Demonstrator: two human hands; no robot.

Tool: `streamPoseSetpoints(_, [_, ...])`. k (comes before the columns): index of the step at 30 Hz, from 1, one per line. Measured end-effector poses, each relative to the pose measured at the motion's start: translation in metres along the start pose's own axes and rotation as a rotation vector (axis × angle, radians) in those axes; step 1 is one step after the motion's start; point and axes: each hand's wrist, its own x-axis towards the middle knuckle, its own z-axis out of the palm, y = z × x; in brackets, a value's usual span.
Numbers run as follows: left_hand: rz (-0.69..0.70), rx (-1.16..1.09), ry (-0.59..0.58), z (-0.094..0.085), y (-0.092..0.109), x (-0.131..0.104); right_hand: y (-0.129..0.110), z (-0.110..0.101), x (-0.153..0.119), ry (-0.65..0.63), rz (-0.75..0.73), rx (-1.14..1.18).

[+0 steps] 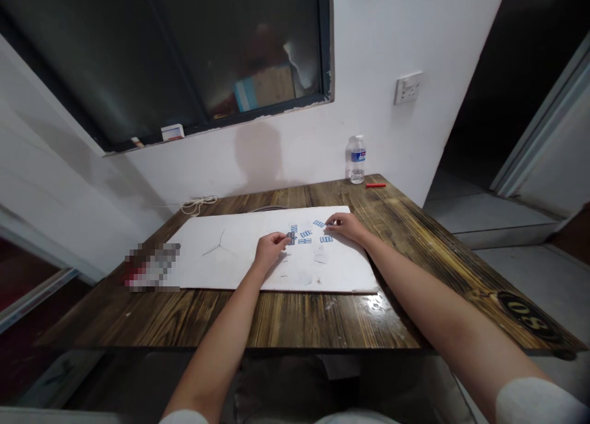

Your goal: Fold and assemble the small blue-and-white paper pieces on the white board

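Observation:
A white board (239,264) lies on the wooden table, with several small blue-and-white pieces (305,241) scattered on its right half. My left hand (271,249) is closed, its fingertips pinching a small dark striped piece (291,238) at the left edge of that group. On the group's right side, my right hand (345,225) is closed too, with thumb and fingers pressed together beside a blue-and-white piece (319,223). Whatever the right fingertips hold is too small to name. Another such piece (326,239) rests just below the right hand.
A water bottle (357,161) and a red pen-like object (375,185) are at the table's back right. A coiled pale cord (198,204) lies at the back left, and a blurred, pixelated item (153,267) sits at the board's left end. Behind stands a wall with a window.

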Motion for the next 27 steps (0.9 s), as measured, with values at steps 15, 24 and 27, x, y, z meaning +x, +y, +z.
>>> streamPoseSetpoints(15, [-0.001, 0.022, -0.001, -0.001, 0.001, 0.0, 0.005, -0.004, 0.002, 0.066, 0.128, 0.185])
streamPoseSetpoints(24, [0.019, 0.019, 0.018, -0.003, 0.002, 0.0, 0.004, -0.008, 0.003, 0.198, 0.234, 0.37])
streamPoseSetpoints(27, [0.023, 0.019, 0.021, -0.003, 0.003, 0.0, 0.002, -0.011, 0.005, 0.246, 0.265, 0.363])
